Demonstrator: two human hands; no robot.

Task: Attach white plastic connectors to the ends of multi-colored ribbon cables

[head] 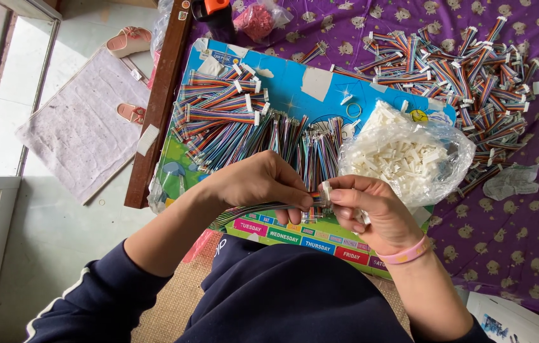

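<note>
Nearest to the camera are the dark blue sleeves and the lap of the person. Just above them the two hands meet in the middle. The left hand is closed around a thin bundle of coloured wires, with the thumb and fingers pinching its end. The right hand, with a pink wristband, is curled and pinches a small white connector between thumb and forefinger, right at the tip of the bundle. The connector touches the wire ends.

Under the hands lies a flat board, mostly blue, with a cartoon print; along its near edge there is a row of small rectangular labels in pink, green, blue and red. On the board rest many more wire bundles, some in rows, some in a fan.

Just beyond the right hand stands a clear plastic bag, open at the top and full of white connectors.

Farther away, on the purple cloth with small pale figures, there is a big loose heap of wires with white ends. A crumpled empty plastic wrapper lies to the right of the bag. At the far left, a grey mat and pink slippers are on the floor.
</note>
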